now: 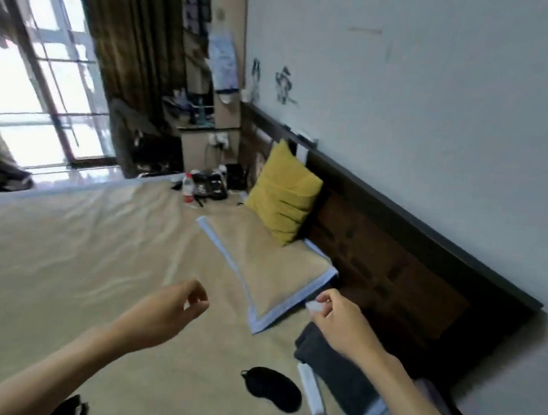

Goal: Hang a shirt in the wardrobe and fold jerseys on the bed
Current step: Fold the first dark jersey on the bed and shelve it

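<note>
Here my right hand (335, 313) pinches a small white thing (315, 306) by the pillow (267, 275) edge; my left hand (174, 309) curls loose, holding nothing, over the bed (53, 249).

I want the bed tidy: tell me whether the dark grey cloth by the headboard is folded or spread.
Folded: the dark grey cloth lies as a compact rectangular stack beside the white remote, partly under the right forearm.
</note>
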